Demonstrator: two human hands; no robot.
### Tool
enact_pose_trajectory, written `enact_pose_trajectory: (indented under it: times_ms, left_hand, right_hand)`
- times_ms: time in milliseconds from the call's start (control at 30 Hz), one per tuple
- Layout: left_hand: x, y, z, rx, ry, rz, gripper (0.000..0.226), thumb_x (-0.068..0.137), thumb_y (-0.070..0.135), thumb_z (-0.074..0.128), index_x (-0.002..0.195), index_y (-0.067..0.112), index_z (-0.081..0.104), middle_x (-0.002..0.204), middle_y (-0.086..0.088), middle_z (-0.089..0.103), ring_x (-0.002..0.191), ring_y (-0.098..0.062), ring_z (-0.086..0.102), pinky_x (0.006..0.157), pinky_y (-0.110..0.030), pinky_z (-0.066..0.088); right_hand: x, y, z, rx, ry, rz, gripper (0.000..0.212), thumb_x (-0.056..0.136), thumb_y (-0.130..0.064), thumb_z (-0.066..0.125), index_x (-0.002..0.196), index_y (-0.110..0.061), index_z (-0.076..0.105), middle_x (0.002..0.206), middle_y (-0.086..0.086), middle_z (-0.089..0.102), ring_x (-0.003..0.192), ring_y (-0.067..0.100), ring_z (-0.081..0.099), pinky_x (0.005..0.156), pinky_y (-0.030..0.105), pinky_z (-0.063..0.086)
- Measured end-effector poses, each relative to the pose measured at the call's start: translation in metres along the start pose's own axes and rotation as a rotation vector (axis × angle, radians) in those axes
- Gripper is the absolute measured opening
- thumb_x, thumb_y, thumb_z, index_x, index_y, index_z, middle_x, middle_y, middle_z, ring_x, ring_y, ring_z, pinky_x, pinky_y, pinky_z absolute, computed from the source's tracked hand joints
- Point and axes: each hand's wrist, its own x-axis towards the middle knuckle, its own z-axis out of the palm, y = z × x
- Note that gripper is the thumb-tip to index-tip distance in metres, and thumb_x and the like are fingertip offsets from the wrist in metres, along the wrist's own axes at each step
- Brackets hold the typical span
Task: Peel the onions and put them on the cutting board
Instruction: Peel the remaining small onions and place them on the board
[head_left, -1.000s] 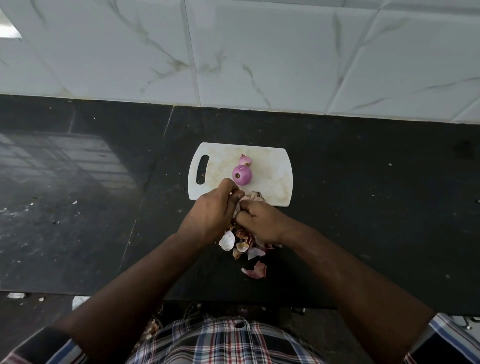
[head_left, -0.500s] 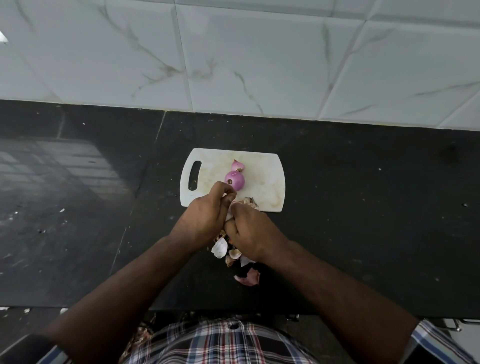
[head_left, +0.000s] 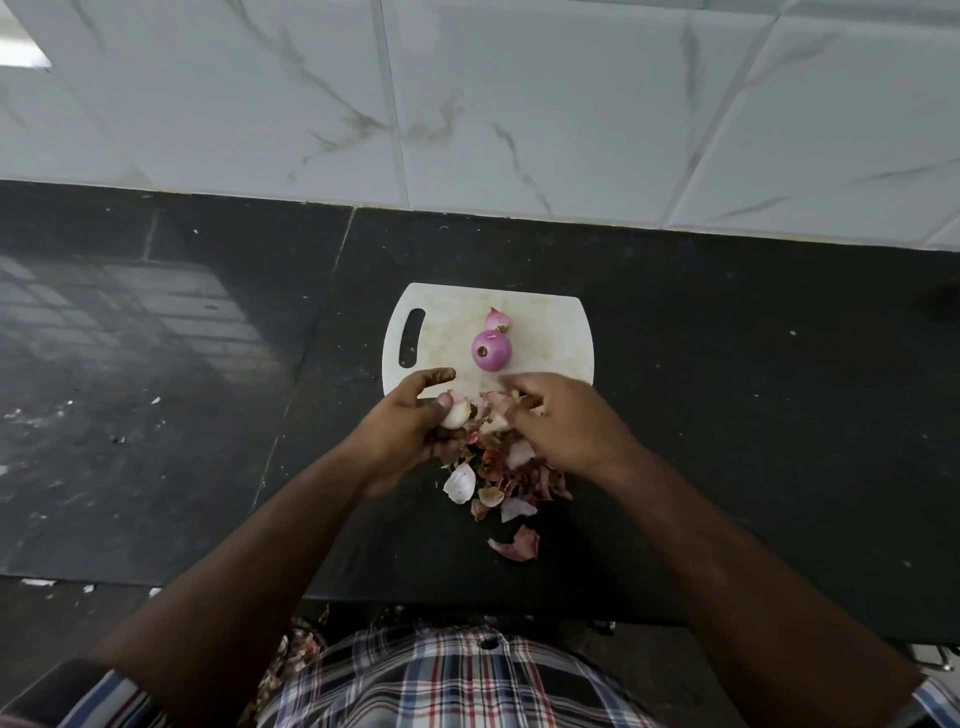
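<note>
A white cutting board (head_left: 550, 332) with a handle slot lies on the black counter. Two peeled purple onions rest on it: a larger one (head_left: 491, 351) and a smaller one (head_left: 497, 319) just behind it. My left hand (head_left: 410, 426) holds a pale, partly peeled onion (head_left: 456, 413) at the board's near edge. My right hand (head_left: 561, 421) is beside it, fingers pinched on a strip of onion skin (head_left: 498, 402) pulled off to the right. A heap of loose peels (head_left: 498, 483) lies on the counter under and in front of both hands.
The black stone counter (head_left: 727, 415) runs left and right, backed by a white marbled tile wall (head_left: 519, 104). One stray peel (head_left: 517, 544) lies close to the counter's front edge. Small crumbs dot the left part of the counter.
My hands were pressed together over the onion; now they have come apart, with the right hand pulling skin away to the right and the pale onion showing in the left hand.
</note>
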Motion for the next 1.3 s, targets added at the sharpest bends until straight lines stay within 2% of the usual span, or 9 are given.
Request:
enact_pose_trajectory:
  times_ms: [100,200,300,400,567,700,900,1133,1300]
  left_hand:
    - [-0.003,0.005,-0.008,-0.066,-0.052,0.004,0.040,0.101,0.000,0.050,0.137,0.017,0.050,0.109,-0.021,0.070,0.085,-0.025,0.072,0.076,-0.035,0.062]
    - [-0.007,0.009,-0.007,-0.075,-0.094,0.014,0.046,0.097,-0.003,0.055,0.140,0.012,0.049,0.110,-0.023,0.072,0.091,-0.028,0.074,0.079,-0.036,0.063]
    - [-0.010,0.013,0.001,-0.082,-0.095,0.031,0.049,0.093,-0.003,0.060,0.139,0.010,0.050,0.108,-0.024,0.072,0.088,-0.028,0.075,0.073,-0.034,0.062]
    - [-0.013,0.015,0.016,-0.038,-0.058,0.075,0.048,0.091,-0.003,0.065,0.135,0.008,0.050,0.104,-0.025,0.074,0.083,-0.029,0.075,0.072,-0.035,0.062]
    - [-0.022,0.019,0.037,0.036,-0.091,0.174,0.043,0.091,-0.011,0.063,0.128,0.007,0.049,0.090,-0.023,0.075,0.070,-0.025,0.074,0.059,-0.028,0.059]
    - [-0.025,0.018,0.031,-0.080,-0.129,0.176,0.055,0.081,-0.005,0.070,0.129,0.006,0.045,0.098,-0.028,0.074,0.082,-0.030,0.075,0.079,-0.043,0.063]
    - [-0.017,0.018,0.031,-0.075,-0.138,0.152,0.056,0.075,0.000,0.072,0.124,0.007,0.046,0.095,-0.024,0.075,0.081,-0.030,0.075,0.077,-0.042,0.061]
    - [-0.011,0.015,0.033,-0.023,-0.050,0.146,0.038,0.083,-0.003,0.070,0.113,0.008,0.051,0.079,-0.019,0.075,0.059,-0.023,0.072,0.051,-0.027,0.057]
    - [0.006,0.016,0.011,0.139,0.153,0.176,0.040,0.086,-0.003,0.072,0.119,0.005,0.051,0.083,-0.019,0.077,0.066,-0.027,0.073,0.060,-0.032,0.062]
  right_hand:
    - [0.001,0.002,-0.009,0.207,0.225,0.027,0.026,0.100,-0.026,0.059,0.124,-0.023,0.068,0.104,-0.005,0.076,0.097,0.008,0.071,0.088,0.030,0.057]
    - [0.005,0.008,-0.001,0.091,0.064,0.059,0.039,0.093,-0.018,0.069,0.132,-0.024,0.065,0.124,-0.006,0.071,0.117,0.010,0.064,0.101,0.025,0.048]
    - [0.018,-0.002,0.005,0.372,0.248,0.092,0.032,0.095,-0.023,0.066,0.126,-0.031,0.065,0.112,-0.014,0.071,0.107,0.004,0.066,0.097,0.038,0.056]
    - [0.031,-0.027,0.015,0.509,0.395,0.089,0.025,0.101,-0.036,0.056,0.122,-0.024,0.063,0.101,-0.019,0.067,0.094,-0.007,0.065,0.091,0.031,0.055]
    - [0.042,-0.046,0.033,0.528,0.419,0.147,0.039,0.102,-0.052,0.042,0.115,-0.022,0.064,0.098,-0.006,0.071,0.094,0.012,0.067,0.088,0.035,0.054]
    - [0.050,-0.028,0.027,0.596,0.439,0.277,0.040,0.104,-0.050,0.039,0.094,-0.021,0.065,0.087,-0.003,0.073,0.084,0.017,0.070,0.085,0.041,0.057]
    - [0.050,-0.027,0.028,0.955,0.370,0.310,0.046,0.105,-0.050,0.040,0.112,-0.014,0.068,0.098,0.010,0.076,0.093,0.028,0.073,0.084,0.043,0.056]
    - [0.048,-0.005,0.028,0.786,0.514,0.340,0.033,0.103,-0.044,0.048,0.086,-0.024,0.069,0.079,0.000,0.073,0.078,0.022,0.071,0.078,0.045,0.060]
    - [0.051,0.020,0.004,0.812,0.509,0.380,0.010,0.098,-0.022,0.062,0.091,-0.016,0.067,0.078,0.005,0.072,0.068,0.017,0.066,0.060,0.031,0.053]
